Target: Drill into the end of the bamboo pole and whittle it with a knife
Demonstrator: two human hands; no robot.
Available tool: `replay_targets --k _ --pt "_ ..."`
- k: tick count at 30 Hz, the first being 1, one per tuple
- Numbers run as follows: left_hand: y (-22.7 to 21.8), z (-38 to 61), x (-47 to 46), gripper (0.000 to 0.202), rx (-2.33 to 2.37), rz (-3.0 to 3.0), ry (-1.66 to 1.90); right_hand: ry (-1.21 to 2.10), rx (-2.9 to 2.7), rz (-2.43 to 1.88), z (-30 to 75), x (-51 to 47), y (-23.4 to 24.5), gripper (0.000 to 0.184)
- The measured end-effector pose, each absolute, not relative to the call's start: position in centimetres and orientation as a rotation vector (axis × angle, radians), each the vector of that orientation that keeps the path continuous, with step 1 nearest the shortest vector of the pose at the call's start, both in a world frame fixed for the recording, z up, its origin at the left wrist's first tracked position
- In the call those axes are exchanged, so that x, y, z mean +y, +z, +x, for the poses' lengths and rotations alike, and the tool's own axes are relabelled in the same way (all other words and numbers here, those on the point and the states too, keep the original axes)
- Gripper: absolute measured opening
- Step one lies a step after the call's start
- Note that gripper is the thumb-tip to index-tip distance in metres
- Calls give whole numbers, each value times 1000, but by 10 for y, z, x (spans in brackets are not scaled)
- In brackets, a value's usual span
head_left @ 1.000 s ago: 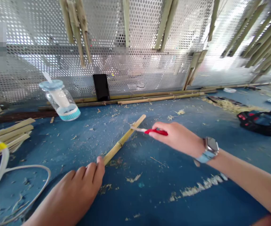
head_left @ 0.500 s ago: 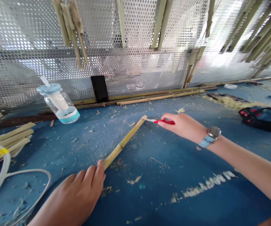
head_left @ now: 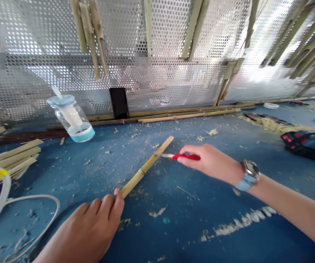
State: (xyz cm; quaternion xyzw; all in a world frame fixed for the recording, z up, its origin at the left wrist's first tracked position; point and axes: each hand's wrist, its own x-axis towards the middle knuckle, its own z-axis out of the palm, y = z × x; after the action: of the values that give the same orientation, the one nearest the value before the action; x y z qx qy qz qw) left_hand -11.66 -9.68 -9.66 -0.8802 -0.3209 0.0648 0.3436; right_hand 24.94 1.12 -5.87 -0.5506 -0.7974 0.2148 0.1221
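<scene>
Head view. On the blue table (head_left: 228, 204), strewn with pale shavings, a bamboo stick (head_left: 146, 167) lies flat and runs diagonally from near left to far right. I see my left hand (head_left: 91, 226) at its near end, palm down, the fingers (head_left: 116, 204) curled together and clamped on the stick's tip. My right hand (head_left: 212, 162), with a watch (head_left: 249, 173) at the wrist, has its fingers closed around a red-handled knife (head_left: 186, 157). The knife's pale blade touches the side of the stick just short of its far end.

Well behind the stick, a clear bottle (head_left: 71, 118) with a light-blue lid stands left of a black phone (head_left: 119, 102), which leans against the perforated metal panel (head_left: 174, 80). Split bamboo strips (head_left: 12, 157) and a white hose (head_left: 23, 204) lie at the far left. A red-and-black tool (head_left: 308, 144) lies at the far right.
</scene>
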Motion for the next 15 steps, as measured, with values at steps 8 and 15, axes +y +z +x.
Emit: replay_targets --k 8,15 --pt "-91 -112 -96 51 -877 -2285 165 325 -2233 -1790 274 32 -61 48" --pt "-95 -115 -97 52 -1108 -2448 97 623 -2417 -1571 237 -10 -54 48"
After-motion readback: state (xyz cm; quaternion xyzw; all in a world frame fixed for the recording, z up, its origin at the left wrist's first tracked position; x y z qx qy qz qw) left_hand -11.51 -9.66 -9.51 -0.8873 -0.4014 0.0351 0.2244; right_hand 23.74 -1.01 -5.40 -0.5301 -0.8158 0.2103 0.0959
